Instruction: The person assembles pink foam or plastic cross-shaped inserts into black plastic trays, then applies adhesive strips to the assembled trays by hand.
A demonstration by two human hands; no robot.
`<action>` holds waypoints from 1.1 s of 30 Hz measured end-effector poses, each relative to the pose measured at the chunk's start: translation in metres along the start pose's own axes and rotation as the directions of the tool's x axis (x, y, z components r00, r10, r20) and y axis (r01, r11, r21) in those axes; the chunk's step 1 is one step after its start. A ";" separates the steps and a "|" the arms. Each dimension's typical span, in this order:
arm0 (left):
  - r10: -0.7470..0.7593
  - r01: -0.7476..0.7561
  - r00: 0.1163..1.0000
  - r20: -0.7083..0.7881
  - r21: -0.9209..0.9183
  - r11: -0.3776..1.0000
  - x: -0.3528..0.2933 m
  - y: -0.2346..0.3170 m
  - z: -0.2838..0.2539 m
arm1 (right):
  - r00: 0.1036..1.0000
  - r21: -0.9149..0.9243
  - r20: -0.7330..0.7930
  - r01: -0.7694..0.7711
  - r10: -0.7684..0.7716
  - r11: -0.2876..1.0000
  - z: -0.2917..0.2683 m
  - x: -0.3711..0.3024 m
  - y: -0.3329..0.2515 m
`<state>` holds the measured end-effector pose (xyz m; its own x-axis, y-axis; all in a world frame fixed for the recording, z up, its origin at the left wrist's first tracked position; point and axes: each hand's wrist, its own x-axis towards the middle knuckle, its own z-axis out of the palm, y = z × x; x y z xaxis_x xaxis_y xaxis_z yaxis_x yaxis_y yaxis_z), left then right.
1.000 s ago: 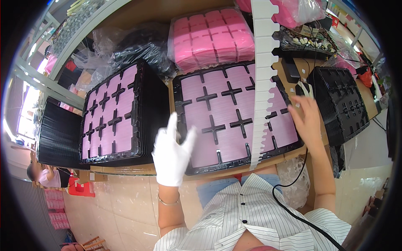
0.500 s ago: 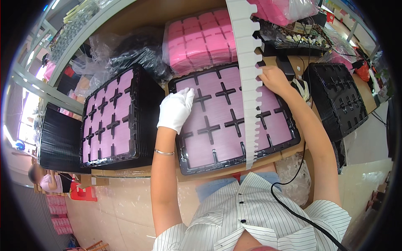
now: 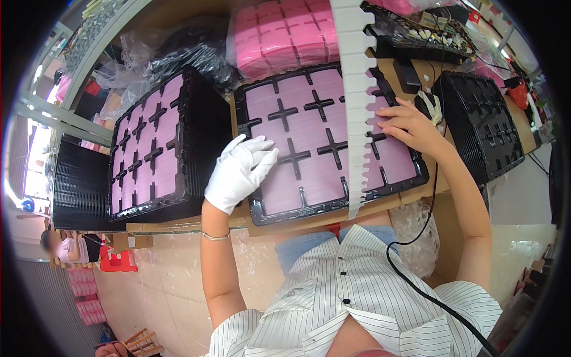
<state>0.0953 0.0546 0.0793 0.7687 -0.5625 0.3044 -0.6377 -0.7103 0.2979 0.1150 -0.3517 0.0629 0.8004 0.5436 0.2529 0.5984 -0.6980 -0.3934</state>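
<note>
A black plastic tray (image 3: 279,218) with cross-shaped ridges lies before me on the table, lined with a pale pink sheet (image 3: 315,128) cut around the crosses. My left hand (image 3: 239,172), in a white glove, lies over the tray's left edge. Its fingers are stretched out onto the sheet and hold nothing. On the right side, my bare right hand (image 3: 419,131) rests near the sheet with fingers spread, also empty. A white notched strip (image 3: 357,107) crosses the view in front of the tray and hides part of the sheet.
To the left stands a tall stack of black trays (image 3: 205,131), its top one lined in pink. Wrapped pink sheets (image 3: 285,44) sit behind. Another stack of black trays (image 3: 479,128) stands at right. A black cable (image 3: 416,250) hangs across my front. A person (image 3: 74,247) sits far left.
My left hand has slid nearer along the tray's left edge, fingers opening out. My right hand has come from the far right edge toward me, its fingers spreading. The view has shifted slightly.
</note>
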 end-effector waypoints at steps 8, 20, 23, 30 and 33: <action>-0.121 0.116 0.991 0.054 0.085 0.990 0.003 0.016 -0.012 | 0.985 -0.111 0.159 -0.055 0.072 0.992 -0.023 -0.012 -0.013; -0.776 0.661 0.616 -0.137 -0.445 0.604 -0.065 0.065 0.011 | 0.855 0.564 -0.255 -0.248 0.452 0.788 0.041 -0.076 -0.006; -0.773 0.438 0.633 0.038 -0.841 0.317 -0.052 0.089 -0.019 | 0.809 0.411 -0.392 -0.272 0.438 0.870 0.040 -0.079 -0.003; -0.761 0.466 0.430 -0.486 -0.603 0.648 -0.077 0.046 -0.131 | 0.691 0.597 -0.522 -0.123 0.501 0.793 0.011 -0.106 -0.038; -0.834 0.300 0.347 -0.430 -0.791 0.533 -0.159 -0.046 -0.186 | 0.662 0.591 -0.548 -0.127 0.511 0.797 0.016 -0.117 -0.033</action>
<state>-0.0069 0.2553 0.1850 0.7772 0.5791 0.2459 -0.1477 -0.2120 0.9660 0.0012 -0.3846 0.0327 0.8565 -0.2524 0.4503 0.3532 -0.3497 -0.8678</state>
